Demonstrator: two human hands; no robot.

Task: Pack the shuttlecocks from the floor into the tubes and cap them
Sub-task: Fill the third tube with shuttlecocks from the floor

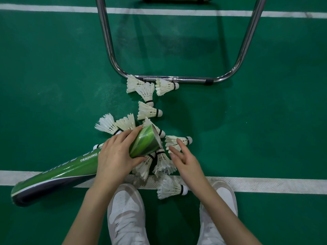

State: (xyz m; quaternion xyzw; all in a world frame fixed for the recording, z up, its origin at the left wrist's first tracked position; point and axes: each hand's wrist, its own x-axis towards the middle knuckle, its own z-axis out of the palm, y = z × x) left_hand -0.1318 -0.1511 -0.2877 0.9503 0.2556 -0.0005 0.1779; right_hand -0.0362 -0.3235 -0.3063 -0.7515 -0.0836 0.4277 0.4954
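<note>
Green court floor (53,85) under me, a chrome chair frame (177,79) ahead. My left hand (115,156) grips the long green tube (70,171) near its open mouth, tilted low over the pile. Shuttlecocks (147,110) lie scattered between frame and shoes. My right hand (184,160) hangs with fingers loose, holding nothing, just beside one shuttlecock (177,141). They look featherlight and brittle; I'd pinch the cork, not the feathers.

Left hand (115,154) curled in a grip, thumb low, right hand (184,157) loose, fingers spread forward, both forearms bare
</note>
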